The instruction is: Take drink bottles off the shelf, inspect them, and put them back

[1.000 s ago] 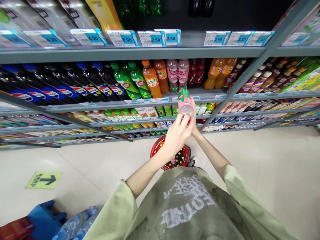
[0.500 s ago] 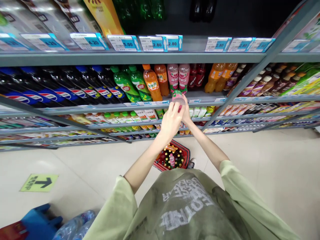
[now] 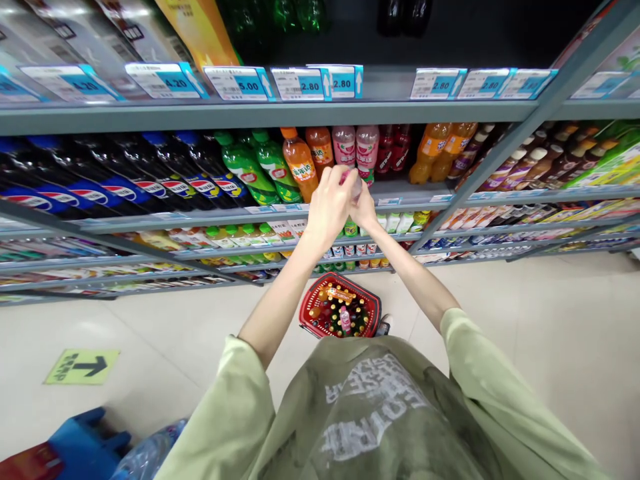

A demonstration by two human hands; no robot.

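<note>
In front of the drinks shelf, my left hand (image 3: pixel 330 203) and my right hand (image 3: pixel 364 210) are closed together around a pink drink bottle (image 3: pixel 356 189). Fingers hide most of it; only a bit of clear plastic and pink shows between them. Just behind stand matching pink bottles (image 3: pixel 367 148) on the shelf. An orange soda bottle (image 3: pixel 301 160) is to the left of my hands, with green-capped bottles (image 3: pixel 273 163) beyond it. Below my forearms, a red shopping basket (image 3: pixel 309 320) on the floor holds several bottles, with a pink bottle (image 3: pixel 345 321) on top.
A grey shelf edge (image 3: pixel 270 115) with price tags (image 3: pixel 300 85) runs above my hands. Cola bottles (image 3: pixel 165 170) fill the shelf's left side. On the floor are a yellow arrow sign (image 3: pixel 83 367), a blue object (image 3: pixel 85 443) and wrapped water bottles (image 3: pixel 150 453).
Both hands have moved slightly up and left with the pink bottle, and turned so that less of it shows. More of the red basket is in view below.
</note>
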